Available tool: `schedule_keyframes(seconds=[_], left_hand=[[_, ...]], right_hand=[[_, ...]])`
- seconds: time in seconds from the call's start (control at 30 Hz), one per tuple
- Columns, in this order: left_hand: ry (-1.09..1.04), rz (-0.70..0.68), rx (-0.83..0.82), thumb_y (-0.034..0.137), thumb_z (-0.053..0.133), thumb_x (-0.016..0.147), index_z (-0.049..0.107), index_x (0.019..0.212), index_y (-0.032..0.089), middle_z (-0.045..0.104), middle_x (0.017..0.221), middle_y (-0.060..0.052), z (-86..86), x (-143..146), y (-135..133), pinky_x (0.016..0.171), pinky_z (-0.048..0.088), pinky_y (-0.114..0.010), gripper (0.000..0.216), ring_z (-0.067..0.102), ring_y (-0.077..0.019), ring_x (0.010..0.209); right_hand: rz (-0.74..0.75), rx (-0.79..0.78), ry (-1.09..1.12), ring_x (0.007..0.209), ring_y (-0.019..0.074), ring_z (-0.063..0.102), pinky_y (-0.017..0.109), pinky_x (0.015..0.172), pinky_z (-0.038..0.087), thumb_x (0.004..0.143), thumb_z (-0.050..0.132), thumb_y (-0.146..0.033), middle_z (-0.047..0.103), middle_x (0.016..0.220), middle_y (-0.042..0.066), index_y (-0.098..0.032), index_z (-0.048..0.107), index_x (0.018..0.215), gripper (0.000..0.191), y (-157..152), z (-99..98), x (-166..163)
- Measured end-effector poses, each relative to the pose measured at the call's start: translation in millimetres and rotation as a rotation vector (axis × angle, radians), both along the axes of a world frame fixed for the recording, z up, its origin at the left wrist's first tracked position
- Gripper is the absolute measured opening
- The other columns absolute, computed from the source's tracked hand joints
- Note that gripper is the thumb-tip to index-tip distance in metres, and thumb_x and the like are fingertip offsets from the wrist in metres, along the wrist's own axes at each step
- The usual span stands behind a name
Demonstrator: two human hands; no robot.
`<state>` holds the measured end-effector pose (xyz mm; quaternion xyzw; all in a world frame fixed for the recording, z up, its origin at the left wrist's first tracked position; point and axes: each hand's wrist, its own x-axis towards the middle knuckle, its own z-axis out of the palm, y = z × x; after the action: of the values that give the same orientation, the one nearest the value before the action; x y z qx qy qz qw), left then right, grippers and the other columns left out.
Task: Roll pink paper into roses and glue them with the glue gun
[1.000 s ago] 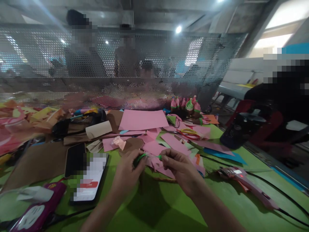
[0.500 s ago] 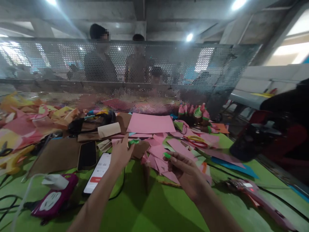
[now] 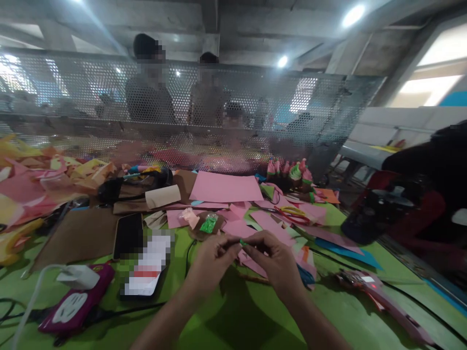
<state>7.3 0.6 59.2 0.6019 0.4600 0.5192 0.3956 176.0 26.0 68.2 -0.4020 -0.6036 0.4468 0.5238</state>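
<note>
My left hand (image 3: 213, 257) and my right hand (image 3: 273, 260) meet above the green table (image 3: 233, 321), fingertips pinched together on a small green paper piece (image 3: 242, 241). A crumpled green scrap (image 3: 209, 224) lies on a brown paper just beyond my left hand, beside a pale pink crumpled scrap (image 3: 191, 217). Pink paper offcuts (image 3: 255, 223) are spread behind both hands.
Two phones (image 3: 128, 235) lie at left by a magenta power strip (image 3: 73, 304) with a white plug. A pink glue gun (image 3: 379, 291) rests at right, scissors (image 3: 294, 213) and paper cones (image 3: 292, 171) farther back. A perforated metal screen (image 3: 219, 112) has people behind it. A person in black (image 3: 430, 194) sits at right.
My left hand reached forward, left a crumpled green scrap on the brown paper, then came back to meet my right hand on the small green piece.
</note>
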Motion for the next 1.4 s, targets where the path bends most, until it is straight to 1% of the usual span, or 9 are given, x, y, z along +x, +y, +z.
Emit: schedule_keyframes(seconds=[0.13, 0.27, 0.43, 0.53, 0.67, 0.8, 1.03, 1.3, 1.4], left_hand=[[-0.104, -0.116, -0.070, 0.029, 0.062, 0.086, 0.073, 0.099, 0.018, 0.074, 0.090, -0.006, -1.2, 6, -1, 0.070, 0.049, -0.029, 0.021, 0.067, -0.0207, 0.079], [-0.181, -0.107, -0.082, 0.026, 0.066, 0.081, 0.067, 0.088, 0.016, 0.068, 0.078, -0.002, -8.1, 1, 6, 0.065, 0.045, -0.027, 0.012, 0.061, -0.0171, 0.071], [-0.207, 0.049, -0.064, 0.029, 0.066, 0.081, 0.064, 0.076, 0.018, 0.062, 0.070, 0.000, -10.5, -17, 19, 0.063, 0.040, -0.026, 0.012, 0.055, -0.0162, 0.068], [-0.267, 0.129, -0.082, 0.031, 0.064, 0.083, 0.061, 0.070, 0.019, 0.058, 0.066, 0.001, -7.4, -30, 26, 0.062, 0.039, -0.026, 0.018, 0.051, -0.0148, 0.065], [-0.389, 0.118, -0.131, 0.038, 0.061, 0.085, 0.065, 0.079, 0.018, 0.061, 0.071, -0.001, -4.5, -38, 29, 0.064, 0.042, -0.026, 0.020, 0.055, -0.0150, 0.066], [-0.530, 0.028, -0.204, 0.041, 0.068, 0.080, 0.069, 0.094, 0.017, 0.066, 0.082, -0.004, -2.6, -35, 25, 0.070, 0.048, -0.027, 0.028, 0.060, -0.0160, 0.073], [-0.542, -0.022, -0.280, 0.041, 0.076, 0.075, 0.070, 0.080, 0.016, 0.060, 0.071, 0.002, -8.6, -24, 20, 0.064, 0.040, -0.021, 0.026, 0.051, -0.0109, 0.066], [-0.560, -0.056, -0.362, 0.048, 0.071, 0.081, 0.075, 0.093, 0.017, 0.069, 0.085, -0.004, -13.2, -18, 12, 0.080, 0.046, -0.026, 0.033, 0.060, -0.0161, 0.083], [-0.569, -0.093, -0.366, 0.046, 0.077, 0.076, 0.075, 0.084, 0.015, 0.067, 0.074, -0.003, -8.3, -21, 11, 0.070, 0.046, -0.023, 0.033, 0.058, -0.0130, 0.070]], right_hand=[[-0.046, 0.262, -0.259, 0.062, 0.0150, 0.051, 0.026, 0.054, 0.039, 0.074, 0.070, -0.018, 0.062, 0.073, 0.001, -0.019, 0.069, 0.077, 0.003, -1, -1.4, -3], [-0.019, 0.373, -0.429, 0.075, 0.0174, 0.056, 0.028, 0.064, 0.043, 0.072, 0.062, -0.006, 0.063, 0.082, 0.003, -0.021, 0.067, 0.082, 0.018, -4, -1.1, -10], [0.170, 0.148, -0.407, 0.073, 0.0165, 0.057, 0.030, 0.066, 0.049, 0.074, 0.068, -0.020, 0.066, 0.097, 0.006, -0.021, 0.062, 0.112, 0.039, 3, 11.2, -18], [0.176, 0.019, -0.320, 0.078, 0.0181, 0.061, 0.030, 0.068, 0.051, 0.077, 0.067, -0.029, 0.067, 0.095, 0.007, -0.019, 0.062, 0.110, 0.035, 15, 21.7, -24], [0.191, 0.043, -0.286, 0.089, 0.0211, 0.064, 0.033, 0.079, 0.051, 0.081, 0.065, -0.030, 0.071, 0.091, 0.005, -0.019, 0.068, 0.094, 0.018, 25, 28.5, -36], [0.163, 0.108, -0.290, 0.081, 0.0197, 0.064, 0.032, 0.073, 0.050, 0.083, 0.066, -0.029, 0.070, 0.088, 0.004, -0.020, 0.069, 0.095, 0.015, 23, 21.1, -45], [0.095, 0.390, -0.419, 0.083, 0.0199, 0.061, 0.031, 0.073, 0.049, 0.083, 0.068, -0.016, 0.066, 0.092, 0.004, -0.024, 0.068, 0.096, 0.015, 12, 9.1, -37], [0.073, 0.347, -0.347, 0.071, 0.0172, 0.058, 0.028, 0.062, 0.047, 0.083, 0.070, -0.020, 0.062, 0.083, 0.002, -0.022, 0.067, 0.088, 0.006, 16, 9.0, -25], [0.089, 0.277, -0.279, 0.067, 0.0162, 0.056, 0.027, 0.058, 0.044, 0.082, 0.072, -0.027, 0.062, 0.079, 0.002, -0.021, 0.068, 0.086, 0.008, 17, 11.3, -23]])
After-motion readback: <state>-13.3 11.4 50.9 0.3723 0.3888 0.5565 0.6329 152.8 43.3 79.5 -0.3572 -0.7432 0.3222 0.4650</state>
